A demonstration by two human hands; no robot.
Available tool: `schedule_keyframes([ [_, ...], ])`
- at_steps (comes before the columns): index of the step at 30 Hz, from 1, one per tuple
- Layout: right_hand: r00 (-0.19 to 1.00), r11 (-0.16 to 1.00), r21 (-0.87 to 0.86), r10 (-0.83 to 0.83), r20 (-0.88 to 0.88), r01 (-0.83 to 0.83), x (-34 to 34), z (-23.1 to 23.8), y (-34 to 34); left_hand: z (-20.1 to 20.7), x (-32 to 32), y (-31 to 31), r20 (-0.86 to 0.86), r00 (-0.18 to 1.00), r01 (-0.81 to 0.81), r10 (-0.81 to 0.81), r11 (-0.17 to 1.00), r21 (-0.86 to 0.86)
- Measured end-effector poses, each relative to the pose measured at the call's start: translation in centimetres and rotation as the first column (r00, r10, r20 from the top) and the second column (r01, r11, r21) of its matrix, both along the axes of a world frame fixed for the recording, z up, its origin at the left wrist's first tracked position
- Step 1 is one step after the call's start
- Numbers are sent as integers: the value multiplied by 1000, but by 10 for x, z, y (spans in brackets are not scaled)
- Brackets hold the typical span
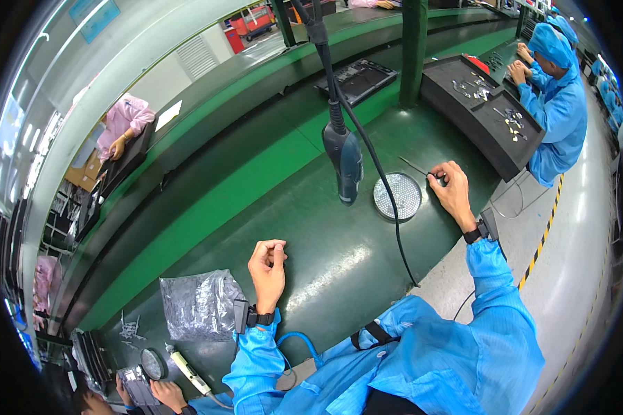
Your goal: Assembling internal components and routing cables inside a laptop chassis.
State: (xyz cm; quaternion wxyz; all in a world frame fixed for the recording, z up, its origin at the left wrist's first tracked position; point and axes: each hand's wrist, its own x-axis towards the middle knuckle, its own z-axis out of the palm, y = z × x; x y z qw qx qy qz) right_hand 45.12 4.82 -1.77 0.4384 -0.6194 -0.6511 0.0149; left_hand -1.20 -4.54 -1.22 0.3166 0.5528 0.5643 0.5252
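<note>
Over the green bench, my right hand (451, 192) pinches a pair of thin dark tweezers (412, 166), whose tip points away to the left. Just left of that hand lies a round dish (396, 197) with a silvery dotted surface. My left hand (266, 274) is raised over the bench, fingers curled and thumb pressed to them; whether anything small is between them is hidden. A clear plastic bag (201, 304) with dark contents lies left of it. Between my hands and farther off hangs a dark electric screwdriver (342, 162) on its cable.
A black tray (481, 111) with small parts stands at far right, beside a seated person in blue (557, 97). A green post (414, 52) rises behind the dish. At lower left, another person's hands (167, 395) hold a dark device near a pale electric screwdriver (189, 370).
</note>
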Motion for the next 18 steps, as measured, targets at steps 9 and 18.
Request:
schedule_keyframes([
  [9, 993, 997, 73, 25, -120, -16, -3, 16, 5, 12, 2, 6, 38, 999, 24, -21, 997, -76],
  [18, 903, 907, 16, 420, -94, -420, -51, 99, 127, 46, 28, 98, 181, 959, 226, -216, 973, -36],
])
